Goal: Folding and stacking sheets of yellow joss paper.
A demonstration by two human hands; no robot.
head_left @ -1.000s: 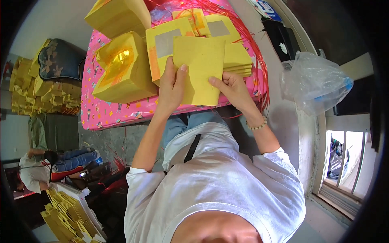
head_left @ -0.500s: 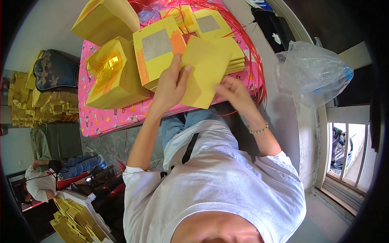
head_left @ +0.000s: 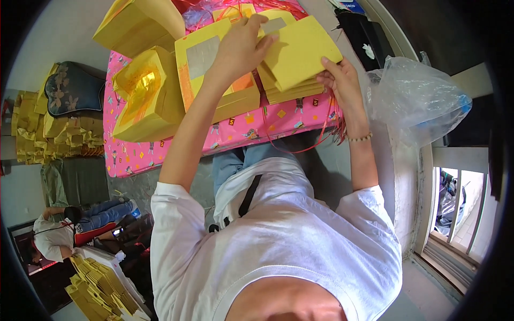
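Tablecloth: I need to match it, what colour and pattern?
Pink tablecloth with small coloured figures and diamonds; head view.

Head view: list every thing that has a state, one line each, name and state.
left hand: palm down, pressing the yellow sheets
right hand: gripping the sheets' right edge
yellow sheets: held flat on top of a stack
yellow stack with silver square: lying flat on the pink cloth
pink cloth: spread out, hanging over the edge
clear plastic bag: crumpled, slack

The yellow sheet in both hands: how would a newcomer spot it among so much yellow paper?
Find the pink patterned table cover. At its far right a short yellow stack lies; the plain yellow sheet sits on top, tilted, and unlike its neighbours carries no silver square.
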